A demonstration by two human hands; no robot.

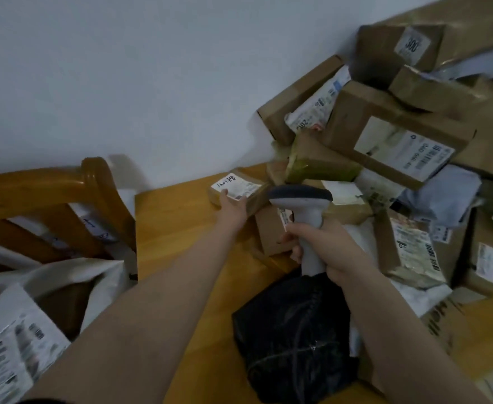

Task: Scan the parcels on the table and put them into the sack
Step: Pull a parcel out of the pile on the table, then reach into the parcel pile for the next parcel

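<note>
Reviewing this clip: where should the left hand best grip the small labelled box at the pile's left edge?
Probably grip the small box by its free left end, left hand coming from the table side: its right end butts into the pile, and side-face fingers leave the upturned label clear for the scanner.

Parcel heap [399, 147] crowds the table [175, 228] rightward; leftward strip seems open.
</note>
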